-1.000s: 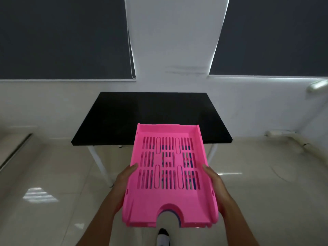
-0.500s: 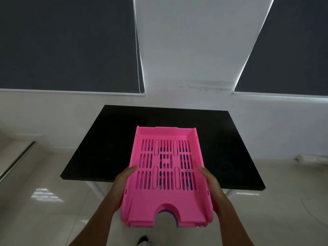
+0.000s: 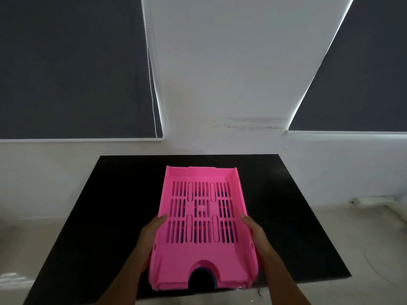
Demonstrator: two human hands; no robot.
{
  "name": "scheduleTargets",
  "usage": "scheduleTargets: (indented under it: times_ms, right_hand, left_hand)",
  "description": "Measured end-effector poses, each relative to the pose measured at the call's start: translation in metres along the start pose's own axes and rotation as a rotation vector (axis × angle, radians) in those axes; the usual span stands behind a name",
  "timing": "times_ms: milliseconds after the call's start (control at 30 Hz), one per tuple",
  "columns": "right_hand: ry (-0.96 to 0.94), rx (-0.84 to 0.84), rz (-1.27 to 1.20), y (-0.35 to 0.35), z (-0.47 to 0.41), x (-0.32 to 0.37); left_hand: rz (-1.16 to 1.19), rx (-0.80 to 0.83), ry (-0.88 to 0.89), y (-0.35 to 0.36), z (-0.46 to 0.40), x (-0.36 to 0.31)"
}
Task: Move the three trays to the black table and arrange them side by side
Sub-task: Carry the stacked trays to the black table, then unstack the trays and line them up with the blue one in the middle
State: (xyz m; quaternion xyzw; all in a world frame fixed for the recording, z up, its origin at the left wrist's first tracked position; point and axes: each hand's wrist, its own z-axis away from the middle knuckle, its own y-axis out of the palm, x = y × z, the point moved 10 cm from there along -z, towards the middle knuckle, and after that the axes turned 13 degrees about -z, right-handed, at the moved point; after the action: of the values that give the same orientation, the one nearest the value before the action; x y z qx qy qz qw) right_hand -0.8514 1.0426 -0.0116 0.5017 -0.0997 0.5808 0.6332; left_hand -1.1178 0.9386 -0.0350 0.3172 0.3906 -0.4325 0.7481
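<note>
over black table (image 3: 88,216), both hands (image 3: 152,236) clasp pink tray (image 3: 202,256) sides.

Both forearms reach forward, roughly parallel. The left hand (image 3: 152,233) and right hand (image 3: 255,233) face each other, palms inward. Their fingers are closed on the opposite long sides of a pink tray (image 3: 201,230).

Slotted pink tray (image 3: 203,219) looks smooth plastic; black table (image 3: 286,227) matt.

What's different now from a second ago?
The person walked up to the black table, so the pink tray now hangs over the tabletop instead of the floor. Same as before: the left hand and right hand grip its sides.
</note>
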Motion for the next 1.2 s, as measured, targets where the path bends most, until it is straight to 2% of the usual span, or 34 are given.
scheduleTargets:
  times_ms: [167, 433, 667, 800, 1000, 1200]
  right_hand:
    - [0.047, -0.059, -0.021, -0.001, -0.036, -0.001]
    - [0.053, -0.056, 0.069, -0.002, -0.069, 0.011]
    - [-0.225, -0.048, 0.512, 0.022, -0.066, 0.062]
    - [-0.304, -0.066, 0.580, 0.026, -0.069, 0.073]
    - [-0.383, -0.043, 0.563, 0.004, -0.062, 0.129]
    - [-0.411, -0.128, 0.640, -0.076, -0.055, 0.191]
  left_hand:
    - [0.003, -0.029, -0.034, -0.009, -0.028, -0.003]
    - [-0.074, -0.045, -0.023, -0.009, -0.049, -0.016]
    - [-0.259, -0.174, 0.124, -0.007, -0.044, -0.044]
    - [-0.322, -0.223, 0.165, 0.002, -0.040, -0.056]
    - [-0.372, -0.278, 0.236, 0.054, -0.036, -0.094]
    - [-0.528, -0.252, 0.273, 0.157, -0.061, -0.107]
